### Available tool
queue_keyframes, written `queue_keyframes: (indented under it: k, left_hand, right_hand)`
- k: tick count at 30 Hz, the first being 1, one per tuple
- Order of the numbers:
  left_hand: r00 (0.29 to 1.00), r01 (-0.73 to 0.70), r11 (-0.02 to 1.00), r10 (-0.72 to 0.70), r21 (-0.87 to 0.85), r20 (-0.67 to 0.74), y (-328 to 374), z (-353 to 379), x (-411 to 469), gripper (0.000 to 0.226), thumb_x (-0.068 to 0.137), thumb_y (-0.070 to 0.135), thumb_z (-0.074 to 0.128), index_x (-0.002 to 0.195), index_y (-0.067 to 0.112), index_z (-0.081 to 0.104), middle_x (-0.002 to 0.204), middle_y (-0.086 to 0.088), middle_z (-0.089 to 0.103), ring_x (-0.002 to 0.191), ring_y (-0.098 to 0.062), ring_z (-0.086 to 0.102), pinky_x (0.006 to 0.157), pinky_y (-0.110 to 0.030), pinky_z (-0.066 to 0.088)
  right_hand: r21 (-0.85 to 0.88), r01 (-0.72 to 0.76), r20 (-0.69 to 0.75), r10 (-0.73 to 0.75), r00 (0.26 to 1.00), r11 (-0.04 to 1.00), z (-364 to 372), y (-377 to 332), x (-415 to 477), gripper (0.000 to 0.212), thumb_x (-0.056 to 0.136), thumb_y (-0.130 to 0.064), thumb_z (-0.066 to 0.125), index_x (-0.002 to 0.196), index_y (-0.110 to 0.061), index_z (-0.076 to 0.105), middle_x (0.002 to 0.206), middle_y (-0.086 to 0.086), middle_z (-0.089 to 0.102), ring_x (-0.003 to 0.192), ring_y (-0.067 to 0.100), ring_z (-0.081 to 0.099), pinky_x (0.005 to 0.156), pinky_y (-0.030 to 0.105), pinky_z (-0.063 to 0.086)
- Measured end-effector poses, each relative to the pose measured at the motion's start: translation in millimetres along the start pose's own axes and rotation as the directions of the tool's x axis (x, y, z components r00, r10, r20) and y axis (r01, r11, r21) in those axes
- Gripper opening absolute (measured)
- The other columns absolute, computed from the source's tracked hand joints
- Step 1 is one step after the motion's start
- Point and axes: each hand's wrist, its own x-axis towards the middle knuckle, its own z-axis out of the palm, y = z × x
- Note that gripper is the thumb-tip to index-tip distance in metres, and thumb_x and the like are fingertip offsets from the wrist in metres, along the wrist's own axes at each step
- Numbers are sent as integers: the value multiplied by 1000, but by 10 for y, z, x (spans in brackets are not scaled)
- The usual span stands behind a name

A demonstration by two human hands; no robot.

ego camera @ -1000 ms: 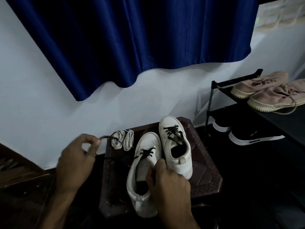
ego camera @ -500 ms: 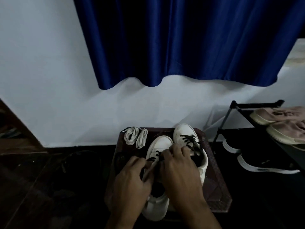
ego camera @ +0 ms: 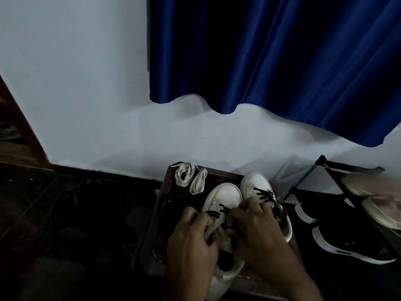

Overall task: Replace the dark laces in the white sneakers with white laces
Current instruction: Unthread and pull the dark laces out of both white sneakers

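Observation:
Two white sneakers stand side by side on a dark brown stool. The left sneaker keeps only a few rows of dark lace near its toe. The right sneaker is still laced in dark. My left hand grips the left sneaker's tongue and side. My right hand has its fingers curled at the lace rows of the same shoe, pinching the dark lace. Two coiled white laces lie at the stool's far left corner.
A black shoe rack stands to the right with beige shoes on top and black sneakers with white soles below. A blue curtain hangs on the white wall behind. The floor at the left is dark.
My left hand came in from the far left, where it held a pulled-out lace end, to the left sneaker. Both hands now work at its lace rows. The view swung left and up.

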Motion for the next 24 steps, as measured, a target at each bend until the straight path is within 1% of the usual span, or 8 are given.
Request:
queue_keyframes:
  k: [3,5,8,11,14,19,21,24]
  left_hand:
    - [998,-7,1000,6,-10,-57,3,49,-28,38,49,18,90,67,25,58,77,8,51,55,-14,58,48,-19,29]
    - [995,-13,1000,10,-24,-96,-10,63,-33,34,51,20,89,67,25,59,77,7,52,56,-15,59,48,-20,31]
    - [993,-15,997,6,-71,-119,-16,86,-13,27,55,27,80,68,26,56,77,6,52,56,-18,60,47,-22,33]
    - [996,8,997,-15,-79,-87,-9,111,-8,34,51,23,88,70,23,60,78,7,53,58,-16,60,49,-12,28]
    - [995,30,991,-42,-128,-89,35,148,-37,40,49,20,89,71,25,57,79,11,51,62,-8,56,45,-3,18]
    - [979,76,962,-122,-260,-165,163,304,-120,47,51,24,80,84,32,48,86,20,36,66,-1,42,45,-2,22]
    - [960,130,935,-202,-331,-195,152,370,-168,33,57,38,62,88,30,53,87,18,41,71,-3,48,54,-5,32]
    - [943,164,902,-262,-399,-204,139,433,-202,33,57,40,50,82,21,63,83,12,49,71,-5,54,59,-17,42]
  right_hand:
    - [264,-16,242,-50,969,964,-298,170,45,9,88,-42,64,95,-37,62,110,-15,45,109,8,38,94,25,31]
    - [304,-46,226,-26,974,952,-325,167,105,11,85,-49,65,84,-38,62,108,-15,50,111,9,41,96,28,34]
    - [153,-60,147,37,988,986,-202,12,183,21,85,-56,60,87,-37,68,111,-14,50,111,13,39,90,28,32]
    - [-27,-43,174,47,984,999,-205,-66,197,23,91,-49,56,104,-37,70,123,-19,44,119,12,31,101,37,31]
    - [-36,-23,223,31,974,999,-221,-90,174,21,92,-44,55,105,-36,69,128,-23,43,120,10,30,106,44,31]
    - [-91,-23,231,44,972,996,-210,-62,164,23,94,-37,52,111,-33,67,137,-26,38,130,8,24,104,45,30]
    - [-78,-15,218,32,976,997,-177,2,187,14,91,-37,56,98,-37,68,132,-28,41,128,8,28,103,42,31]
    - [157,60,193,-91,977,986,-333,200,204,18,84,-34,64,71,-47,62,117,-28,53,117,5,45,97,35,40]
